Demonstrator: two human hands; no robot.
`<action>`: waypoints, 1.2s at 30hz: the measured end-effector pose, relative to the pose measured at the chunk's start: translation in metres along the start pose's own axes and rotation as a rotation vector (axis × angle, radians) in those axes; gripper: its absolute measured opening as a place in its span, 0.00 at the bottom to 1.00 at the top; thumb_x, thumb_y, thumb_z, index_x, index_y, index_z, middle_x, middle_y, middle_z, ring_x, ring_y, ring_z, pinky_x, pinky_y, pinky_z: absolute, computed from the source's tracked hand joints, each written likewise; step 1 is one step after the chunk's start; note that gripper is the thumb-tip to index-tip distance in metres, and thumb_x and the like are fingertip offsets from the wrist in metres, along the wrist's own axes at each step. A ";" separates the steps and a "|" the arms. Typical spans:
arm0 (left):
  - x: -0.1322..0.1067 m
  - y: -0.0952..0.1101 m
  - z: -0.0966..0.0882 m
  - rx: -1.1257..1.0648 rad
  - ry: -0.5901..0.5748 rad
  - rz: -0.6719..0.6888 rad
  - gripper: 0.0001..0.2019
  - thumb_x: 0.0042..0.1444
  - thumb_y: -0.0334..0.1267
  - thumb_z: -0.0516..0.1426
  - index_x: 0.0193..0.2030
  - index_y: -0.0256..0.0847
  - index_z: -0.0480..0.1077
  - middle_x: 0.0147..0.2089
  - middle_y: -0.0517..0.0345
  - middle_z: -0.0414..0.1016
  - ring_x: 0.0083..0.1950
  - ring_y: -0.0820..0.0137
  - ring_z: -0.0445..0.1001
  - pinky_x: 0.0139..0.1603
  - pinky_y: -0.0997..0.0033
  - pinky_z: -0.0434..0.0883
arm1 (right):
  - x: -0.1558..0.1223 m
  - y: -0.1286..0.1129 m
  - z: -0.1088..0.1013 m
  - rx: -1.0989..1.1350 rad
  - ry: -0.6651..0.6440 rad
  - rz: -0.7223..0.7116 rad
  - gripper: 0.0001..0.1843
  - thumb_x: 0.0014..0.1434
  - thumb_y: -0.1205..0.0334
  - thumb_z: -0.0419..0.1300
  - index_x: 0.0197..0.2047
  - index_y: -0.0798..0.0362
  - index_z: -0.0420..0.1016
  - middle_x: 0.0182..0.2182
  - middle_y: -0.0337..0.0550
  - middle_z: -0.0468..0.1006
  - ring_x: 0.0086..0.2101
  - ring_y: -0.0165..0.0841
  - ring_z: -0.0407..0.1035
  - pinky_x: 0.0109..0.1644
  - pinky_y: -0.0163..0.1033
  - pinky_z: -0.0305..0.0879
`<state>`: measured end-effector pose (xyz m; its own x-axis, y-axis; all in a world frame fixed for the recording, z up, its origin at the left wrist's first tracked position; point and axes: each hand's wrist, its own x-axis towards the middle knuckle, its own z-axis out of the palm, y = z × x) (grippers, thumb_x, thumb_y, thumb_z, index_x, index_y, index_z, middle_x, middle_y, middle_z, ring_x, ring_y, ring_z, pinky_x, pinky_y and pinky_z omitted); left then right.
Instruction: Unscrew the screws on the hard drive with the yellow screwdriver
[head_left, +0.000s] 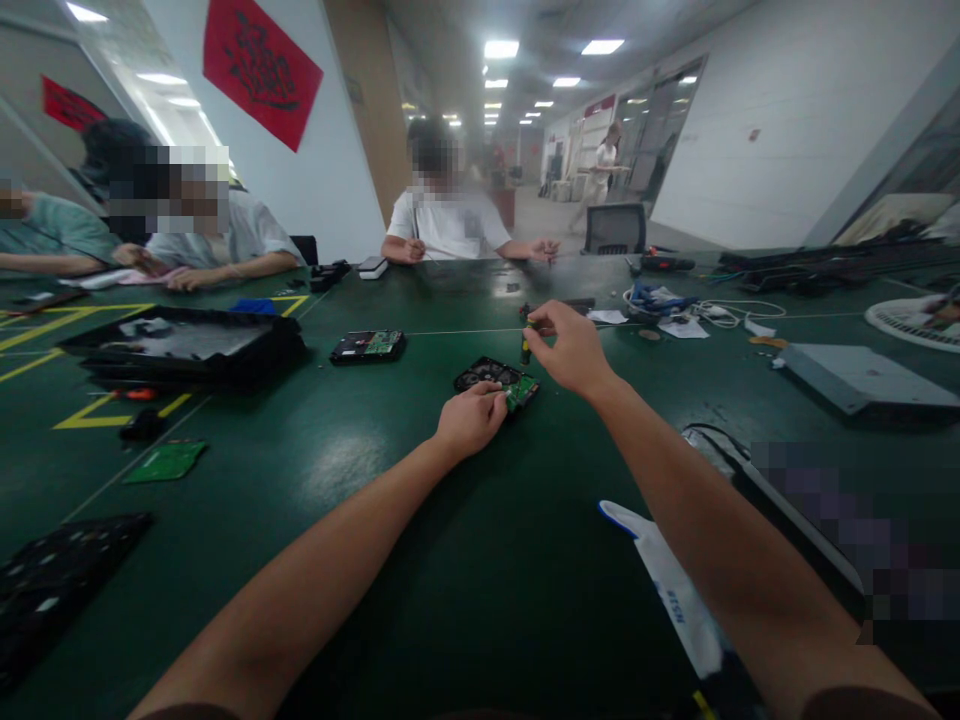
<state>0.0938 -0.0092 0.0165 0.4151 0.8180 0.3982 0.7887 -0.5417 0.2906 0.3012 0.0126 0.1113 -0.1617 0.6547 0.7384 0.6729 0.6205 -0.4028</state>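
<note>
A hard drive [486,373] with a dark casing and a green circuit board [523,394] lies on the table in front of me. My left hand [472,418] grips its near edge, fingers closed and covering part of it. Just above the drive's right end, my right hand [568,345] pinches a small screwdriver [526,345] with a yellow and black handle, held upright. Whether its tip touches the drive is too small to tell. Another hard drive [367,346], board side up, rests to the left.
A black tray [187,340] and a loose green circuit board [166,461] are on the left. To the right are a grey metal box [862,380], cables [739,313] and a white glove [679,590] beside my forearm. A person in white [450,220] sits across the table.
</note>
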 end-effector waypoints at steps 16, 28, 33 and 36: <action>0.000 -0.001 0.001 -0.004 0.010 0.017 0.20 0.74 0.44 0.49 0.53 0.46 0.83 0.61 0.59 0.80 0.55 0.63 0.82 0.59 0.65 0.77 | 0.000 0.000 -0.001 0.006 0.002 0.058 0.08 0.64 0.58 0.65 0.42 0.49 0.70 0.38 0.47 0.80 0.37 0.41 0.75 0.44 0.48 0.73; 0.000 -0.002 0.001 0.000 0.000 0.011 0.19 0.74 0.45 0.49 0.53 0.47 0.83 0.61 0.58 0.80 0.56 0.63 0.81 0.61 0.65 0.76 | 0.000 0.002 0.000 0.016 0.000 0.076 0.09 0.63 0.57 0.66 0.42 0.49 0.71 0.40 0.48 0.80 0.39 0.42 0.75 0.45 0.50 0.73; 0.000 -0.002 0.001 -0.003 0.003 0.020 0.19 0.74 0.44 0.49 0.52 0.47 0.83 0.60 0.58 0.80 0.56 0.64 0.81 0.60 0.66 0.76 | 0.001 0.002 0.000 -0.001 -0.022 0.016 0.06 0.65 0.58 0.63 0.43 0.50 0.73 0.40 0.48 0.80 0.40 0.42 0.75 0.47 0.50 0.73; 0.000 -0.002 0.001 -0.006 0.007 0.030 0.19 0.74 0.44 0.49 0.51 0.48 0.83 0.61 0.59 0.80 0.57 0.65 0.81 0.61 0.67 0.76 | 0.000 0.002 0.000 -0.012 -0.027 0.002 0.06 0.64 0.62 0.62 0.45 0.50 0.73 0.42 0.49 0.80 0.41 0.42 0.75 0.49 0.51 0.73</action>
<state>0.0926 -0.0076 0.0154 0.4352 0.8002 0.4127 0.7731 -0.5670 0.2841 0.3023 0.0136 0.1109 -0.1802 0.6674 0.7226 0.6816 0.6144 -0.3975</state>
